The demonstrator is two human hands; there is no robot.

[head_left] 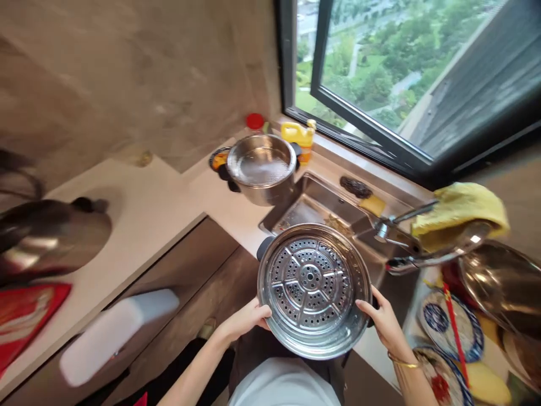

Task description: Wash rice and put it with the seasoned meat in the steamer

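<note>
A round stainless steel steamer pot [310,276] with a perforated bottom is held up in front of my body, by the near edge of the sink. My left hand [257,316] grips its rim at the lower left, thumb over the edge. At the lower right, my right hand [377,317] is closed on the rim beside a dark handle, thumb on top. Both hands' other fingers are mostly hidden under the pot. Beyond it, another steel pot [264,194] stands on the counter at the sink's left corner.
The sink [308,186] has food scraps in it and a faucet [382,230] at right. A yellow bottle [299,135] and a red-lidded jar [255,121] stand by the window. Patterned plates [475,332], a yellow cloth [460,208] and a large pot [502,282] crowd the right. A white bin [105,335] hangs left.
</note>
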